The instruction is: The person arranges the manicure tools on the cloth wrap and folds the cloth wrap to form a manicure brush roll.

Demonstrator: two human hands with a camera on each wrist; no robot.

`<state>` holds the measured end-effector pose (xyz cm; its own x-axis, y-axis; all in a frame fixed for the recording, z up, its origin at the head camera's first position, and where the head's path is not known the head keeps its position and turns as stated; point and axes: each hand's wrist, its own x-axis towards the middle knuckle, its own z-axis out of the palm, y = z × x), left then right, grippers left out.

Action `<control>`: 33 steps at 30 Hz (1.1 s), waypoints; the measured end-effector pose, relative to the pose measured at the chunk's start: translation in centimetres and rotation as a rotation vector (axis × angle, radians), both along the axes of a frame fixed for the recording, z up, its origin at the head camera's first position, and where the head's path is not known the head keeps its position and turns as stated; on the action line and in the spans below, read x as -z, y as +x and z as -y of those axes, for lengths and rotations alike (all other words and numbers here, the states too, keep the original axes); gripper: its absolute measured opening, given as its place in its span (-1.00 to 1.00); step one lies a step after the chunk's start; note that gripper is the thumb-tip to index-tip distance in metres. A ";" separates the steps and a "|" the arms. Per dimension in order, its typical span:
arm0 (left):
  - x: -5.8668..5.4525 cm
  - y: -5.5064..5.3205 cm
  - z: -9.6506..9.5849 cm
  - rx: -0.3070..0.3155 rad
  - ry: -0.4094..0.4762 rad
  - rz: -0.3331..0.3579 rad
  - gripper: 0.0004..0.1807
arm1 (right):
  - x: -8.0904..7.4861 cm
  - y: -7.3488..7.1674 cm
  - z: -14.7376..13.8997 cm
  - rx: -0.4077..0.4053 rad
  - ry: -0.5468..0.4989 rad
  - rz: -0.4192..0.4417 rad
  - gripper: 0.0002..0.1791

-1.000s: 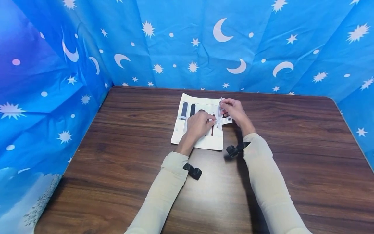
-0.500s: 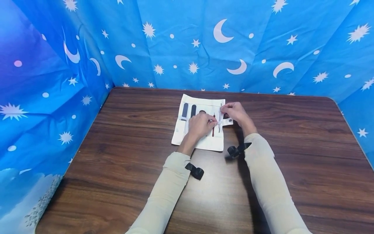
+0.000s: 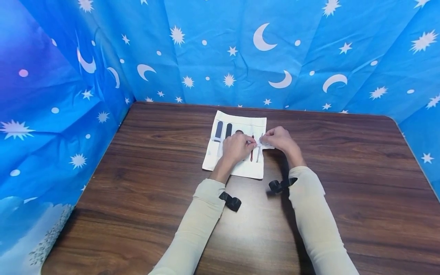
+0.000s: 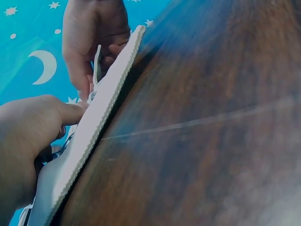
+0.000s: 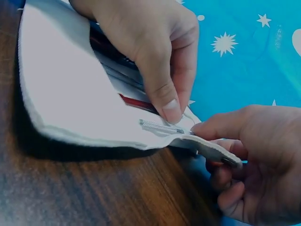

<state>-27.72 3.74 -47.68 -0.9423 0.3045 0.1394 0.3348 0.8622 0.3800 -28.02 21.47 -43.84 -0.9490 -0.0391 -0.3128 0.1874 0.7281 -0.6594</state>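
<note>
A white cloth case [image 3: 242, 172] lies unfolded on the table, with slim tools under a pale band across it. My left hand [image 3: 237, 147] reaches over its middle, thumb and forefinger pinching the band near the right edge. At that edge a thin silver metal tool [image 5: 160, 127] with a knurled handle passes through the band. My right hand [image 3: 279, 138] pinches its far part, beside the snap flap [image 5: 214, 151]. Next to it is a red-handled tool [image 5: 138, 102]. The right hand's fingers hide the silver tool's far tip.
In the case's left half sit a grey flat strip [image 3: 219, 130] and a black one [image 3: 228, 130]. My left hand covers other tools there. A brown wooden table [image 3: 154, 160] surrounds the case, and a blue star-and-moon cloth [image 3: 233, 49] hangs behind.
My right hand has moved toward me with the silver tool, which has slid down through the band. The left hand stays at the band.
</note>
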 end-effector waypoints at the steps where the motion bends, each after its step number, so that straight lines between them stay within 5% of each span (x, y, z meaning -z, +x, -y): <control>1: 0.0 0.0 -0.1 0.001 -0.003 0.002 -0.84 | 0.0 0.1 -0.1 0.002 0.009 -0.011 -0.62; 6: -0.3 -0.1 -0.2 0.035 0.032 0.051 -0.83 | 0.5 0.4 -0.8 -0.002 0.008 -0.073 -0.65; 12: -2.7 -0.8 2.1 0.031 0.249 0.190 -0.79 | 0.9 1.4 -2.4 0.020 -0.302 0.024 -0.45; 18: -5.8 -4.8 7.7 -0.109 0.258 0.184 -0.73 | 0.8 3.5 -5.2 -0.041 -0.534 0.202 -0.30; 22: -5.6 -7.6 10.6 -0.156 0.303 0.289 -0.65 | 0.8 5.3 -6.0 -0.106 -0.559 0.329 -0.35; 27: -4.3 -9.1 11.2 -0.197 0.497 0.493 -0.50 | 1.0 7.1 -5.3 -0.178 -0.546 0.490 -0.48; 33: -3.8 -9.6 9.7 -0.208 0.471 0.460 -0.50 | 1.2 7.6 -2.4 -0.242 -0.515 0.559 -0.69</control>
<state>-37.30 -5.97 -43.91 -0.9695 0.1162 -0.2158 -0.1048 0.5994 0.7935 -20.40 23.82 -45.07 -0.6039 -0.4931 -0.6263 0.4654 0.4198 -0.7792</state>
